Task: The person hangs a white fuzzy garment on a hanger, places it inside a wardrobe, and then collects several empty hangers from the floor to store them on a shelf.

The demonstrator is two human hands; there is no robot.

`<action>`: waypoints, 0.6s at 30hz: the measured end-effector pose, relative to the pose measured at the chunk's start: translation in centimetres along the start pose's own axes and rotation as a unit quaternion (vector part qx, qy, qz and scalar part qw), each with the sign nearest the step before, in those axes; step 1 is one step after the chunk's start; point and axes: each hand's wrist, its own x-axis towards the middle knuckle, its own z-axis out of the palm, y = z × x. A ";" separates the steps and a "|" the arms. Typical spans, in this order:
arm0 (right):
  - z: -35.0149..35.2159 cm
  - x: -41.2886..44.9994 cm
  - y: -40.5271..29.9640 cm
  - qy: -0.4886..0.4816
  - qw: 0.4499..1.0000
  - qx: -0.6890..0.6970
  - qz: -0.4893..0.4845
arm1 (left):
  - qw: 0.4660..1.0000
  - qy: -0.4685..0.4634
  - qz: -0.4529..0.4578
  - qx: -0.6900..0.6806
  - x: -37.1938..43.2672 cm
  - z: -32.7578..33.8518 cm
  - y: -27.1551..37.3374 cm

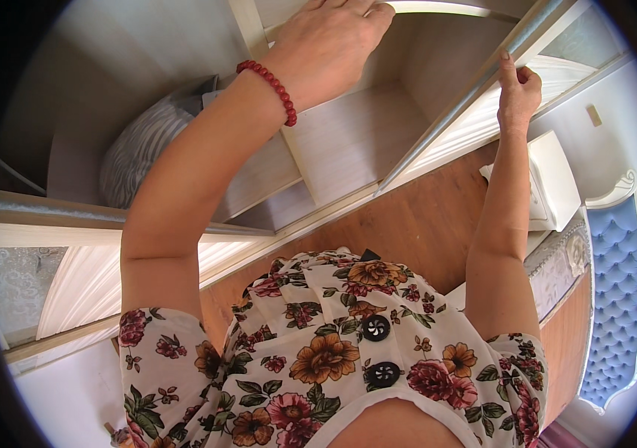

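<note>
Before me stands a pale wood wardrobe with its doors open. My left hand (335, 45) is raised at the top of the view, in front of the upper compartments, near a pale curved strip (441, 8). Its fingertips are partly cut off by the frame, so whether it holds anything is hidden. A red bead bracelet (273, 84) circles that wrist. My right hand (521, 92) grips the edge of the right wardrobe door (458, 106), thumb on the edge strip. Behind my left forearm, a striped grey-white bundle (139, 151) sits in the left compartment.
The left wardrobe door (83, 274) juts out beside my left arm. A wooden divider (299, 162) separates lower compartments. To the right are a white nightstand (556, 179) and a bed with a blue tufted headboard (620, 297). Wooden flooring (402, 224) lies between.
</note>
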 end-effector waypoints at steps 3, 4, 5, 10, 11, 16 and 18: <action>0.1 -1.4 -1.4 0.032 0.999 0.022 -0.020 | 1.000 0.007 0.009 -0.007 -0.1 -0.7 0.2; -0.1 -1.8 -1.7 0.040 0.999 0.015 -0.024 | 0.999 0.004 0.011 -0.032 0.0 -0.9 0.4; -0.3 -2.1 -1.8 0.042 0.999 0.013 -0.022 | 0.999 0.004 0.014 -0.034 0.2 -0.8 0.5; 0.2 -4.8 -3.0 -0.006 0.999 0.011 -0.049 | 0.977 0.176 0.109 -0.056 0.0 -0.9 0.2; 0.2 -5.5 -3.4 -0.014 0.998 0.020 -0.054 | 0.971 0.194 0.125 -0.059 0.2 -0.9 0.2; 0.1 -9.7 -6.4 -0.077 0.990 0.110 -0.037 | 0.883 0.383 0.272 -0.026 2.3 -0.2 0.5; 0.2 -11.6 -7.1 -0.106 0.980 0.161 -0.039 | 0.862 0.420 0.275 -0.064 2.2 -0.5 1.3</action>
